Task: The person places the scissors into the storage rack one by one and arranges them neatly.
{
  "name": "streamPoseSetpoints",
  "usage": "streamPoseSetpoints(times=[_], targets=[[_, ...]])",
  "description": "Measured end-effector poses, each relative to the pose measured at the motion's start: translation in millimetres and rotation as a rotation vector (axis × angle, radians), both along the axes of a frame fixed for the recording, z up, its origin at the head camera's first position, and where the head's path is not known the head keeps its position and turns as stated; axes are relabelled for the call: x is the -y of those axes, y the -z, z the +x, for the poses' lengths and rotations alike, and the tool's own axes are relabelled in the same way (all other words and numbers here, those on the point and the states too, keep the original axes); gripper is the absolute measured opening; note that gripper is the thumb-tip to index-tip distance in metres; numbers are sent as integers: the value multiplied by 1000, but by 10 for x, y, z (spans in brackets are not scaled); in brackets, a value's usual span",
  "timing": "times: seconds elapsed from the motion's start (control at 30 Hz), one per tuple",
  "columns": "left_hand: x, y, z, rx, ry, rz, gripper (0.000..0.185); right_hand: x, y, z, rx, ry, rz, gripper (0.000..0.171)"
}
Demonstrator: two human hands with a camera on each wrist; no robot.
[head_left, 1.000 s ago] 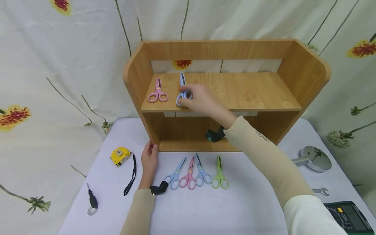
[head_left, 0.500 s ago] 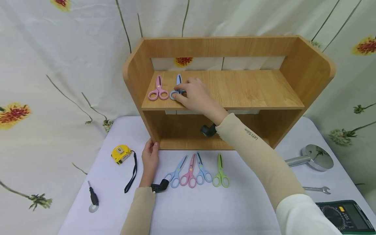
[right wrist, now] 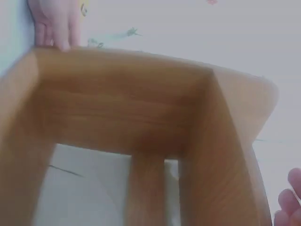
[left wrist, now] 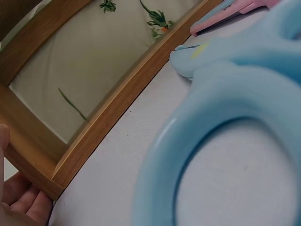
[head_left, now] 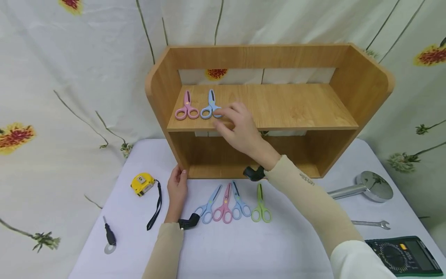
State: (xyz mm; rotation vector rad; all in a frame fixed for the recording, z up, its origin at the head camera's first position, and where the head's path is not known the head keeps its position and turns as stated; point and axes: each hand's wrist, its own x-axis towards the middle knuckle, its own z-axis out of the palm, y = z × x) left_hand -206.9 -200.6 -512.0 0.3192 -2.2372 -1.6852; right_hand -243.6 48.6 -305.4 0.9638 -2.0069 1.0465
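On the upper board of a wooden shelf (head_left: 296, 106), pink scissors (head_left: 187, 106) and blue scissors (head_left: 209, 105) lie side by side, blades pointing back. My right hand (head_left: 240, 130) hovers by the blue pair, thumb and fingers parted, a fingertip overlapping its right handle loop in the head view. My left hand (head_left: 177, 192) grips the shelf's lower left front corner, fingers along the outer side; the left wrist view shows that corner beside the fingers (left wrist: 28, 205). On the table in front lie two more blue scissors (head_left: 208, 205) (head_left: 239, 203), pink scissors (head_left: 224, 205) and green scissors (head_left: 260, 205).
At the left are a yellow tape measure (head_left: 143, 183) with a black strap and a small black-handled screwdriver (head_left: 109, 234). Along the right side lie a round shiny metal head with a handle (head_left: 374, 186), a wrench (head_left: 371, 223) and a multimeter (head_left: 404, 255). Patterned cloth (head_left: 87, 77) hangs behind.
My right hand slid the blue scissors left towards the pink pair on the upper board, then let go and drew back to the right. The left hand stays at the shelf's corner.
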Motion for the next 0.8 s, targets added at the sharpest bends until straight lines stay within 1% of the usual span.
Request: streamPoseSetpoints(times=[0.07, 0.13, 0.17, 0.23, 0.33, 0.4, 0.47, 0.63, 0.8], targets=[[-2, 12, 6, 2, -2, -9, 45, -129, 205, 172, -85, -31, -98, 15], [-3, 15, 6, -4, 0, -9, 45, -281, 422, 346, -117, -25, -145, 13], [-5, 14, 6, -4, 3, -12, 45, -361, 536, 424, -112, -11, -153, 13], [-8, 13, 0, -9, 3, -15, 46, -512, 748, 560, -51, 20, -136, 13], [-7, 7, -6, -2, -3, -17, 46, -722, 1040, 727, 91, 68, -73, 16], [1, -4, -5, 0, -5, -12, 46, -838, 1201, 819, 177, 94, -20, 18], [5, -10, -5, 5, -2, -9, 46, -930, 1331, 891, 234, 114, 24, 18], [9, -7, -4, 9, -5, -7, 47, -1044, 1575, 1019, 381, 137, 106, 16], [6, 3, 8, 40, -8, -11, 47, -1035, 1682, 1074, 559, 144, 218, 12]])
